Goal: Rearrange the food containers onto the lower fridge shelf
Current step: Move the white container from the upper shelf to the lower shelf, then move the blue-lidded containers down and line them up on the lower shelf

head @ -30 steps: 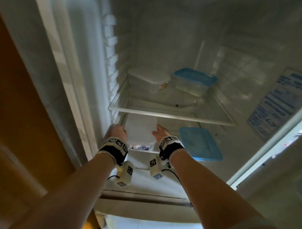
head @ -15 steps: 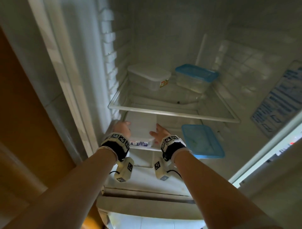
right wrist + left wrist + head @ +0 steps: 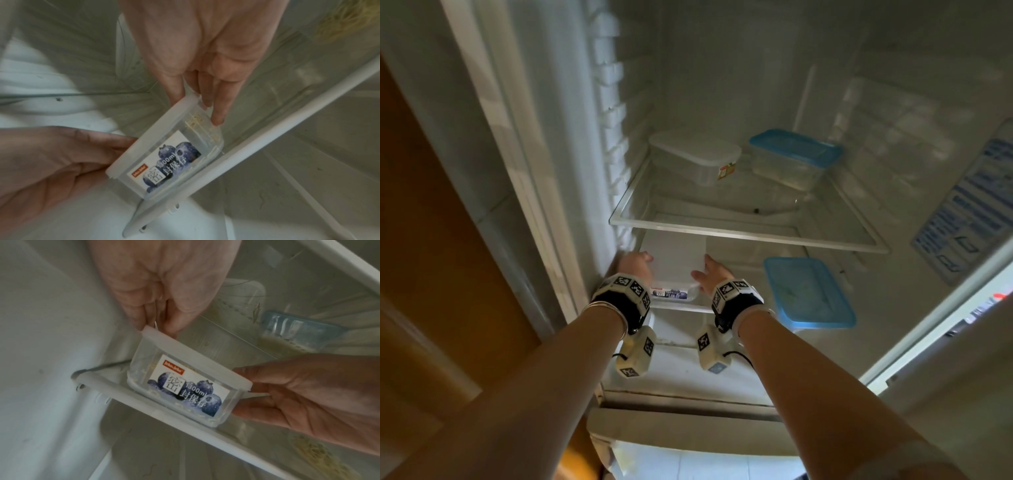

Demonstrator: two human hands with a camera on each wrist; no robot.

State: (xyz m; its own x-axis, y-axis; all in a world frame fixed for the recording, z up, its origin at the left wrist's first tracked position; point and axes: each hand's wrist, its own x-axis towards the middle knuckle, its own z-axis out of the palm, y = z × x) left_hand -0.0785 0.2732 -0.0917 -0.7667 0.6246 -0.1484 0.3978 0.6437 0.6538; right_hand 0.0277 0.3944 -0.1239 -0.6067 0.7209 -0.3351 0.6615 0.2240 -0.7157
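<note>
Four food containers are in the fridge (image 3: 722,68). Two have white lids: the upper white-lidded container (image 3: 697,156) at centre frame and the labelled white-lidded container (image 3: 674,260) below it. Two have blue lids: the upper blue-lidded container (image 3: 792,154) and, right of centre, the lower blue-lidded container (image 3: 808,291). Two shelves show, the upper shelf (image 3: 739,234) and the lower shelf (image 3: 681,307). Two hands: left hand (image 3: 635,263), right hand (image 3: 710,273).

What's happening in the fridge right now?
A person's left hand and right hand hold a clear rectangular plastic container with a white lid and blueberry label by its ends, at the left of the lower fridge shelf. A flat blue-lidded container sits beside it. A white-lidded tub and a blue-lidded tub wait on the upper glass shelf.
</note>
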